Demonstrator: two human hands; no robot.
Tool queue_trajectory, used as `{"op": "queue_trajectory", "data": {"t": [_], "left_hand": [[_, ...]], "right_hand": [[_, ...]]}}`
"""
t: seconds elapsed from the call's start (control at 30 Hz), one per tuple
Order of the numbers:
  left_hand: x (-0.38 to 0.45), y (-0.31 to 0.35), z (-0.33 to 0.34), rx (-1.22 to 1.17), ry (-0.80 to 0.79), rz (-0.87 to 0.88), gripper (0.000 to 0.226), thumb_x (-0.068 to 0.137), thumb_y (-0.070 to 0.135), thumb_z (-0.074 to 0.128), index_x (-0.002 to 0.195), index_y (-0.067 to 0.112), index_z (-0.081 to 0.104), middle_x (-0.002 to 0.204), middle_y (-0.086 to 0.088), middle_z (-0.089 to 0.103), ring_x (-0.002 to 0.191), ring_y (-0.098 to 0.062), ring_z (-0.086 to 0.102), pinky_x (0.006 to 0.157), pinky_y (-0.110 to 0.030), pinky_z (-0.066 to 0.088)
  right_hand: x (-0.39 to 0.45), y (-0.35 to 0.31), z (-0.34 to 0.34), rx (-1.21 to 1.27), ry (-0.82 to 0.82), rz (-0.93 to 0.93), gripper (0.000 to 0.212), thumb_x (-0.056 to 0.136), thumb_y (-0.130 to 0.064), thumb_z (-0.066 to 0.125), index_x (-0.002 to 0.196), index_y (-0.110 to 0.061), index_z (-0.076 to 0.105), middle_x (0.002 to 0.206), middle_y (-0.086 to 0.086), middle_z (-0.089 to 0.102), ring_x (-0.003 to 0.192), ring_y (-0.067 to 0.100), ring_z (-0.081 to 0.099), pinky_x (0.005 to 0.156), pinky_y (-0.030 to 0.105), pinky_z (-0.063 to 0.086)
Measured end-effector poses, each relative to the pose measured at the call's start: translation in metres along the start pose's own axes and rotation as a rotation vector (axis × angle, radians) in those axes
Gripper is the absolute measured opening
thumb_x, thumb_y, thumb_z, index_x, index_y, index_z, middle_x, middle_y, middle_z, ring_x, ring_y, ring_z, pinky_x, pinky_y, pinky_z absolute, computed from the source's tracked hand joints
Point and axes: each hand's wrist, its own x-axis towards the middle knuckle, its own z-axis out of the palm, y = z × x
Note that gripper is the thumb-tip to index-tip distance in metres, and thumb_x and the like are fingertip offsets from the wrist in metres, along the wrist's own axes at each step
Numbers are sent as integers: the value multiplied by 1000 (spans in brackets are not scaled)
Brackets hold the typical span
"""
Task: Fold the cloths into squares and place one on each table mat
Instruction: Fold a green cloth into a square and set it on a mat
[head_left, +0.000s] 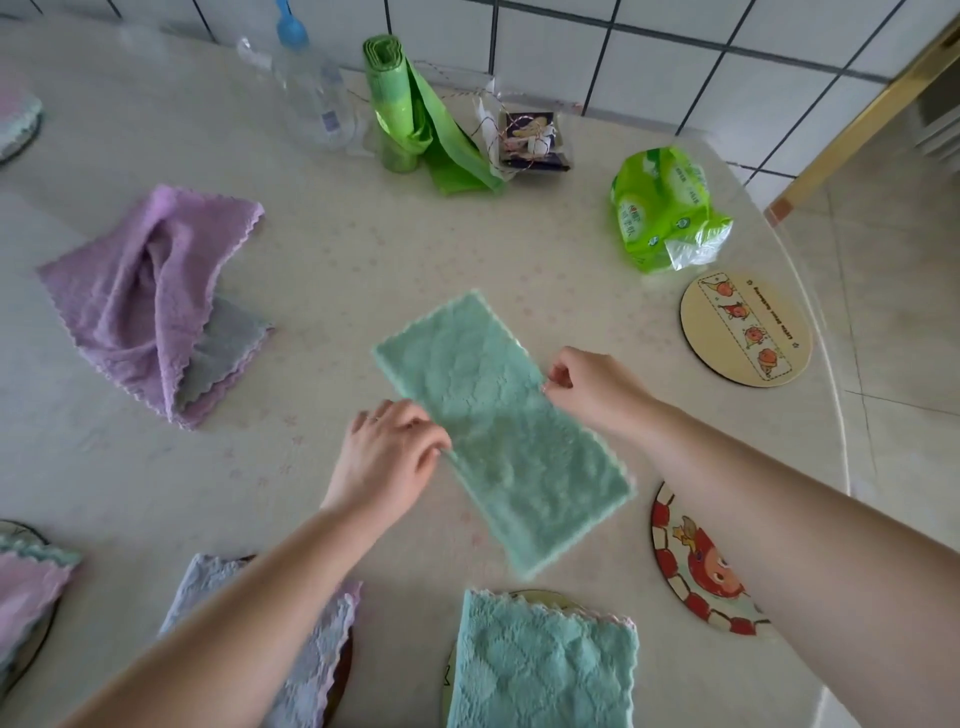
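Cloth folded in half, second fold up next

Head view: green cloth (501, 431) lies as a long strip mid-desk (322, 249), long axis running from far-left to near-right, right between both hands. Left hand (389, 457) pinches its left long edge, right hand (587, 384) pinches the opposite edge a bit further up, fingers curled on both. Looks like the far end gets flipped toward the near one to make a square; the bare round mat (745, 330) sits off to the right.

Both bare forearms reach forward from the lower edge. The left hand (387, 457) lies palm down, fingers (415, 426) curled in a pinch. The right hand (592, 387), farther forward, pinches with thumb and fingertips, wrist slightly raised.
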Motion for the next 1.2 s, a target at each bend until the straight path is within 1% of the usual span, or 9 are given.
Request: {"op": "queue_trajectory", "data": {"t": [0.13,0.3,0.5,0.67,0.77,0.9,1.0,1.1,1.2], "left_hand": [[20,-25,-15,12,-17,-183,14,86,21,59,93,28,69,102,7,58,103,-18,51,92,-36,36],[-6,-19,-13,38,-26,-73,22,84,16,60,101,28,66,106,11,59,106,-14,53,94,-30,35],[-39,-16,5,33,-96,284,31,76,19,65,105,31,67,116,10,64,112,-11,58,98,-37,44],[-34,-13,11,-40,-82,224,26,75,20,67,100,29,69,113,8,65,109,-16,60,95,-40,46],[-30,-11,6,-124,-83,150,22,84,31,51,96,27,69,109,9,66,107,-17,60,94,-38,45],[-31,-9,-8,-230,-138,62,26,91,24,45,109,21,64,113,7,66,106,-15,59,96,-32,44],[-42,-6,-16,-293,-206,-94,25,92,17,46,112,25,59,106,14,63,95,-7,58,82,-21,45],[-57,-1,-19,-432,-200,-155,19,95,21,44,102,37,52,88,17,63,74,-5,61,67,-26,50],[-59,2,-12,-605,-98,-275,17,95,21,45,106,34,51,79,9,65,67,-13,61,61,-34,49]], "right_hand": [[-17,0,22,196,-67,39,13,89,-30,57,89,-18,52,89,6,66,78,24,64,73,38,53],[-34,15,31,432,-1,51,27,92,-15,52,119,-21,47,99,0,64,71,18,67,75,44,56],[-53,30,27,-90,-25,-341,41,91,-9,52,127,-30,55,113,-14,56,96,-1,50,95,20,40],[-50,26,38,-121,83,-375,34,88,-14,59,119,-26,63,104,-7,56,99,12,54,93,26,45],[-50,22,38,-116,140,-374,27,85,-18,63,111,-25,67,99,-5,56,95,14,54,88,33,49],[-65,22,33,-183,191,-417,23,83,-17,65,105,-23,70,121,1,56,99,16,53,93,37,48],[-88,21,37,-110,83,-420,29,88,-21,47,109,-23,67,124,-7,58,105,7,54,98,28,43],[-111,18,48,108,-91,-250,19,92,-17,50,92,-31,63,84,-15,65,69,-3,58,67,16,51],[-116,17,60,242,-17,-166,30,94,-22,52,71,-40,48,57,-13,52,43,3,45,44,17,33]]}}
